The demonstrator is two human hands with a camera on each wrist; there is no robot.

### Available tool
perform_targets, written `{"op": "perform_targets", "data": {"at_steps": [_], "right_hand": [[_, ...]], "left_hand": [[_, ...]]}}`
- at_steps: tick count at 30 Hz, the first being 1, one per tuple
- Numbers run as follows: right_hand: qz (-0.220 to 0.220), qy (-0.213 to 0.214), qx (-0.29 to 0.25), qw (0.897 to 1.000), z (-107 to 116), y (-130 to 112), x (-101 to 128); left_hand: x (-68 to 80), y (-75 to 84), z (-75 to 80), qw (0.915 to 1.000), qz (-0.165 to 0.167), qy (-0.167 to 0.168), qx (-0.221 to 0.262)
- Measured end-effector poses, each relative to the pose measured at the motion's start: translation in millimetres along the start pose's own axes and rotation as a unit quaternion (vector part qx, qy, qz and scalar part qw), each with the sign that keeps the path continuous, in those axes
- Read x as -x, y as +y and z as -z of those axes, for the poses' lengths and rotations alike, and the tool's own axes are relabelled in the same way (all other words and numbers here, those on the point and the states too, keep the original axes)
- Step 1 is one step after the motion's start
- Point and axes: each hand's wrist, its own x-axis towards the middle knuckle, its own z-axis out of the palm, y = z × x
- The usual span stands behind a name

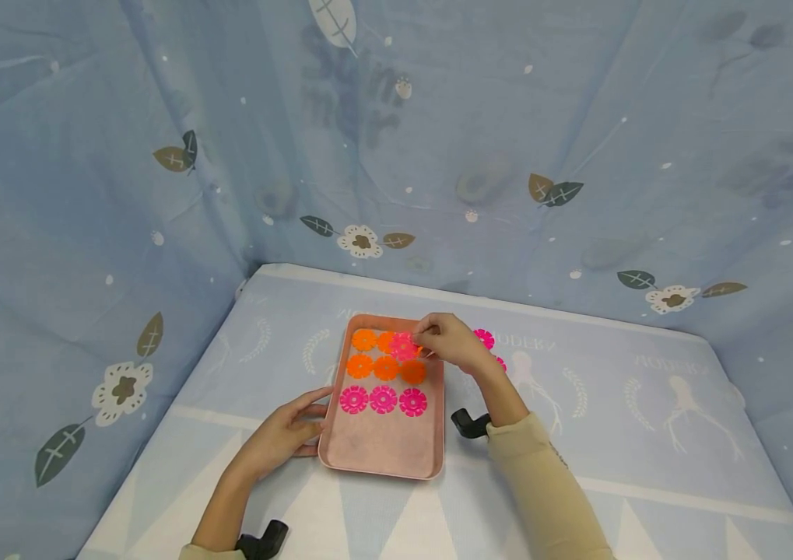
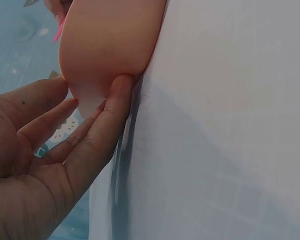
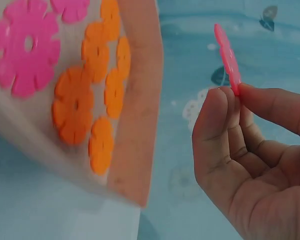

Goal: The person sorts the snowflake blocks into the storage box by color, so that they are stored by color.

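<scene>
The left hand (image 1: 282, 437) lies on the tabletop (image 1: 648, 435) at the tray's near-left edge, fingers straight, their tips touching the rim; its grip is loose and holds nothing. In the left wrist view the fingertips (image 2: 121, 87) press against the tray's rounded corner.

The tray (image 1: 382, 451) is pink, its long axis running near to far. On it lie 3 rows of flat flower-shaped discs: orange discs (image 1: 385, 367) in the 2 far rows and 3 pink discs (image 1: 383, 399) in the near row. The near part of the tray is bare.

The right hand (image 1: 448, 342) hangs over the tray's far-right corner, pinching a pink disc (image 1: 405, 346) between thumb and fingers. In the right wrist view this disc (image 3: 228, 57) is seen edge-on, gripped at its lower edge, the free edge pointing away from the palm.

Right of the hand, more pink discs (image 1: 484, 338) lie on the tabletop, partly hidden behind it.
</scene>
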Motion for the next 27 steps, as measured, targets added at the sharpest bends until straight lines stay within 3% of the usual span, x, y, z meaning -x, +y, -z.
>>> {"op": "perform_targets", "data": {"at_steps": [9, 15, 21, 27], "right_hand": [[0.029, -0.072, 0.0, 0.997, -38.8, -4.5, -11.6], [0.006, -0.127, -0.019, 0.992, -62.6, 5.2, -15.6], [0.001, -0.17, 0.036, 0.985, -81.2, 9.7, -13.0], [0.035, -0.232, 0.115, 0.965, -92.3, 10.1, -9.2]], "left_hand": [[-0.3, -1.4, 1.6, 1.0, -0.002, -0.006, 0.0], [-0.2, -1.1, 1.4, 0.9999, -0.006, -0.011, -0.002], [1.3, 1.3, 1.6, 0.9997, -0.012, -0.021, -0.002], [1.2, 0.8, 1.8, 0.9998, -0.01, -0.016, -0.001]]}}
